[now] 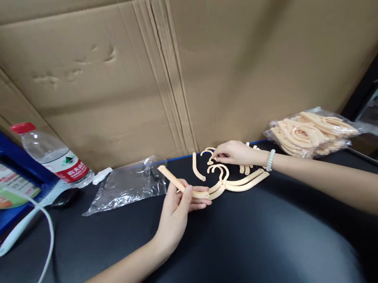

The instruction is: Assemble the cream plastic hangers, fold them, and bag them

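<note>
My left hand is closed on the straight arm of a cream plastic hanger piece, which angles up to the left off the black tabletop. My right hand, with a bead bracelet at the wrist, pinches a small cream hook piece at the far edge. Between the hands lie assembled cream hangers and loose curved pieces flat on the table.
An empty clear plastic bag lies left of the hangers. A clear bag full of cream hanger parts sits at the right. A water bottle leans at the left, near a white cable. A cardboard wall stands behind.
</note>
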Available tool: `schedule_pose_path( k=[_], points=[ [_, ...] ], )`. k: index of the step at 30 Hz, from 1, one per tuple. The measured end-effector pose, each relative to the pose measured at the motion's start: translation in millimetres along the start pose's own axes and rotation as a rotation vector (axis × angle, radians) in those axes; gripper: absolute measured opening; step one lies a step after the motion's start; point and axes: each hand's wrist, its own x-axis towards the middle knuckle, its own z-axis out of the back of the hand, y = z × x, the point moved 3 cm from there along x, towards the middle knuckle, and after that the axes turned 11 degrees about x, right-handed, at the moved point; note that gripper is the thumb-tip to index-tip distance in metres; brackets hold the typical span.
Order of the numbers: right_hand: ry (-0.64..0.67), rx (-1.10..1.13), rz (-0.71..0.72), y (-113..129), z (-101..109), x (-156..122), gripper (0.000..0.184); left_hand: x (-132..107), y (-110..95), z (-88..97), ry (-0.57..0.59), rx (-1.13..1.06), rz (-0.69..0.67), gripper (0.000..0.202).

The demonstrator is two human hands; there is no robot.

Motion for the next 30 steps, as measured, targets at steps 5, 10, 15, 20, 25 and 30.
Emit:
schedule_pose_path(
  k=[5,10,15,20,25,30],
  points=[
    [-0.237,0.272,-0.07,23.7,12.6,-20.5,0.03,-0.4,-3.2,-2.9,0.011,-0.023,-0.001,0.037],
    [-0.443,0.913,-0.262,51.9,2.7,-49.1,0.033,0.8,-1.7,-4.3,0.054,-0.014,-0.006,0.044],
    [-0.385,1.203,-0.412,63.6,-28.8,-65.6,0.03,-0.8,0.0,-4.4,0.054,0.001,-0.007,0.041],
    [-0.468,1.274,-0.421,68.8,-49.5,-73.9,0.022,-2.7,-0.7,-10.0,0.076,-0.021,0.007,0.036],
    [-0.386,1.398,-0.401,76.3,-61.2,-76.1,0.025,-2.7,-0.2,-13.0,0.101,0.029,-0.001,0.024],
    [-0.31,1.358,-0.383,77.7,-64.6,-77.0,0.014,-2.4,0.1,-11.4,0.093,0.054,-0.049,0.019]
  ],
)
